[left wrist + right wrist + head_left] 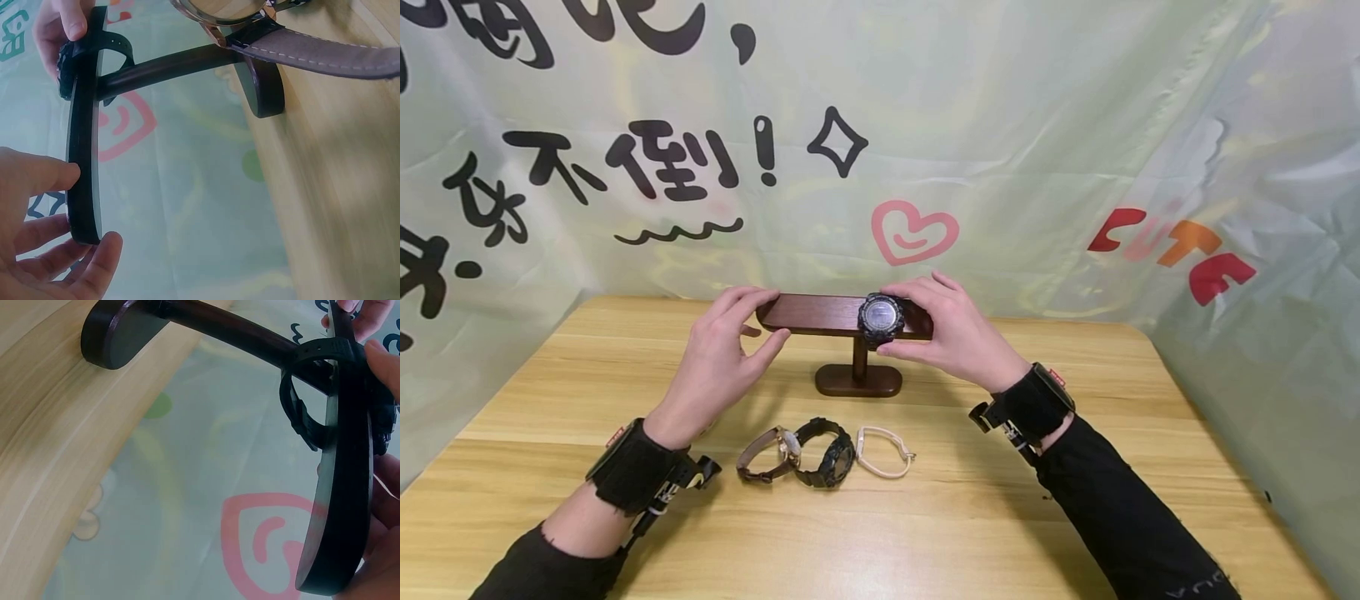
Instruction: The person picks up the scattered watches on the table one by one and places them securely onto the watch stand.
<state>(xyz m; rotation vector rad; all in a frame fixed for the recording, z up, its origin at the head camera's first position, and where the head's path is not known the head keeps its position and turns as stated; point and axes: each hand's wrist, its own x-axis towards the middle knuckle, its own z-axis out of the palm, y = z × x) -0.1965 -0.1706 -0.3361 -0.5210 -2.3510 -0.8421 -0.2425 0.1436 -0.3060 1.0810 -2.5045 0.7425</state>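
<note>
A dark wooden watch stand [812, 313] has a flat crossbar on a post and rounded base. A black watch with a round face [881, 317] is looped around the crossbar, right of the post; its strap [294, 403] hangs beneath the bar in the right wrist view. My right hand [955, 333] holds this watch, thumb at its lower edge and fingers at its upper edge. At the bar's left end, my left hand [718, 346] grips the stand between thumb [56, 174] and fingers, some of them behind the bar.
In front of the stand lie a brown-strapped watch [789, 447], another black watch [842, 458] touching it, and a white band [886, 476]. All rest on the wooden table [1000, 517]. A printed cloth [1037, 125] hangs behind the table.
</note>
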